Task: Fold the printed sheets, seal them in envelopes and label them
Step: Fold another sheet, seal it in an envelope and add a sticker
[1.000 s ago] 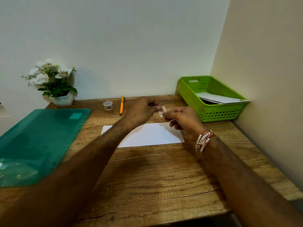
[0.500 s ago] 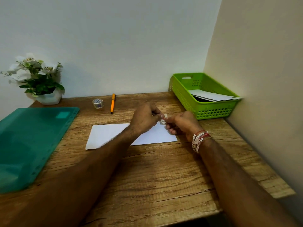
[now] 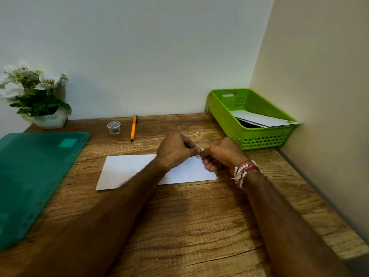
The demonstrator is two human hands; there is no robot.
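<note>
Tape strip (image 3: pixel 199 155) pinched between both hands above the right part of the white envelope (image 3: pixel 127 170).

The small clear strip, probably tape, is held at its ends by the fingertips of the left hand (image 3: pixel 175 151) and the right hand (image 3: pixel 221 155). The envelope lies flat on the table (image 3: pixel 179 220), its long axis running left to right, directly beneath the strip and slightly toward the person. Pressing it down likely needs only a short drop.
</note>
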